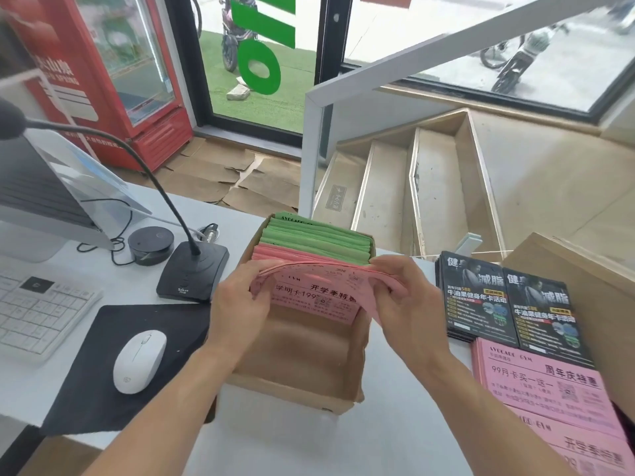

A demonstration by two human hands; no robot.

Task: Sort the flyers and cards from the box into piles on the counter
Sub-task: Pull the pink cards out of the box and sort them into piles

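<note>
An open cardboard box (292, 386) stands on the white counter (309, 451) in front of me. Green flyers (316, 240) fill its far end, and pink flyers (319, 297) stand in front of them. My left hand (240, 304) grips the left side of a bundle of pink flyers. My right hand (405, 297) pinches the bundle's right side and bends the sheets forward. To the right lie two stacks of black cards (505, 304), and nearer me two piles of pink flyers (543, 383).
Left of the box are a desk microphone (192, 273), a white mouse (139, 360) on a black pad, a keyboard (37, 310) and a monitor. A second cardboard box (591, 290) sits at the right edge. Stairs drop away beyond the counter.
</note>
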